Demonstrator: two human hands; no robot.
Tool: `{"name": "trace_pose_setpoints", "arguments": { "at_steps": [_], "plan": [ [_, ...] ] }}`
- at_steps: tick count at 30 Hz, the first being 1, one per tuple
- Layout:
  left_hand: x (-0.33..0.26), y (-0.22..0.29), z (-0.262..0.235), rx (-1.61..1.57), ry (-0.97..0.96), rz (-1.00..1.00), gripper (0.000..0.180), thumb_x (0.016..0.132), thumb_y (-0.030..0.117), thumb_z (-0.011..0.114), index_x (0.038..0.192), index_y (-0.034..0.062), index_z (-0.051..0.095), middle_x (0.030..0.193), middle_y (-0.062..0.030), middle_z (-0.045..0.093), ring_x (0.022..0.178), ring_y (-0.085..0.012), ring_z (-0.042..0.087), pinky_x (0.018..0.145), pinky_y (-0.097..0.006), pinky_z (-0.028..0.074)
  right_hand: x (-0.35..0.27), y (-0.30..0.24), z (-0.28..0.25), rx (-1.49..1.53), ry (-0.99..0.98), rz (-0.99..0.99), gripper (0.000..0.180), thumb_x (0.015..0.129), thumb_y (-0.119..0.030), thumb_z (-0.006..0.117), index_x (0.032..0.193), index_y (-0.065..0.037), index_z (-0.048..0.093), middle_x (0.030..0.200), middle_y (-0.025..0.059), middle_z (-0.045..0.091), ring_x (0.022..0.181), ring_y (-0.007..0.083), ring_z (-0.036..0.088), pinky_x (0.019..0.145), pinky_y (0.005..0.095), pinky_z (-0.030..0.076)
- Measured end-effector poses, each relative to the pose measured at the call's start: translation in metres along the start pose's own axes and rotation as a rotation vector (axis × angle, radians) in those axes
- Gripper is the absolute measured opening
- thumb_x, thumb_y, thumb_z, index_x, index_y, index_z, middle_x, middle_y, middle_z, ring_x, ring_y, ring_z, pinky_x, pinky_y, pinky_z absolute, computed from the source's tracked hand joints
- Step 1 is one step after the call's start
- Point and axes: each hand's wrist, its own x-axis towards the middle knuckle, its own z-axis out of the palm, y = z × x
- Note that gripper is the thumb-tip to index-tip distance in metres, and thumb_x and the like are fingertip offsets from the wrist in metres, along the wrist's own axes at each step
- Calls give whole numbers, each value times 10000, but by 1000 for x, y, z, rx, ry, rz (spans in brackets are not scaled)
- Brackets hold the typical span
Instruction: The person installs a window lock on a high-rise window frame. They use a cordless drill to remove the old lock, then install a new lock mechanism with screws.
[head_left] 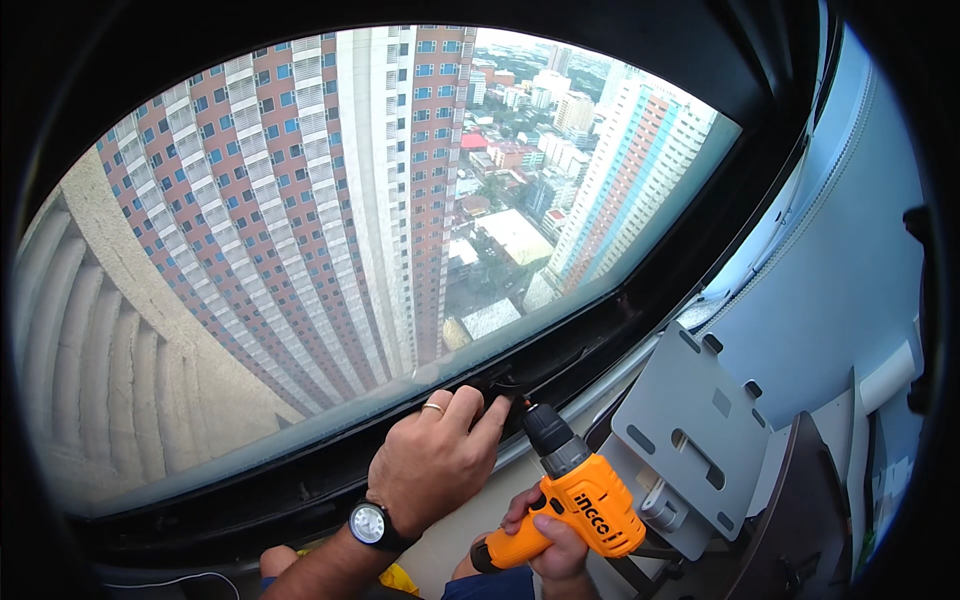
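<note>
Head view, looking down at the sill. Big window point(330, 230) w/ a black frame point(560, 365) fills most of the picture; tall red-and-white towers and low rooftops far below outside.

Left hand point(432, 462) lies on the frame's bottom rail, back of hand up, fingers bunched close together and curled over a small dark part on the rail; fingertips point(492, 410) press right at that spot. Can't tell what the part is, too dark. Gold ring point(433, 407) on one finger, black wristwatch point(369, 523) w/ a pale dial on the wrist.

Right hand point(555, 545) is lower, just right of the left, fingers wrapped tight round the grip of an orange-and-black cordless drill point(580, 495). Drill tilts up and left; its grey chuck point(548, 432) points at the left fingertips, bit tip just beside them at the rail. Black lettering label on the drill's orange side panel.

Right of the drill, touching or nearly so: a grey metal mounting plate point(690, 425), flat, tilted, w/ slots and small square holes, one small grey square patch near its middle. Dark brown board edge point(800, 500) beyond it, pale blue wall point(850, 260) behind. Bit of yellow point(400, 578) shows under the left forearm at the lower edge.
</note>
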Motion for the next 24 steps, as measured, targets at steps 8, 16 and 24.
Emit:
{"name": "trace_pose_setpoints", "arguments": {
  "at_steps": [8,16,24],
  "plan": [
    [-2,2,-1,-38,54,10,305,882,225,783,1144,70,775,857,-12,617,718,-168,640,590,-303,524,-2,2,5,-25,19,-16,424,864,-125,562,1259,23,523,1037,264,669,853,279,683,894,438,559],
    [-6,-2,-3,-108,18,100,536,847,281,826,1315,64,677,1155,-66,697,908,-209,715,682,-312,577,2,-3,2,-73,-7,-36,427,868,-139,570,1256,35,537,1010,248,679,840,274,693,892,432,559],
    [16,24,18,-178,-14,237,1031,1006,777,400,1617,-51,338,1692,-247,328,1558,-383,348,1262,-497,267,6,-5,8,-16,-49,-107,398,902,-121,566,1289,-28,560,989,141,690,834,239,709,830,402,585]
  ]
}}
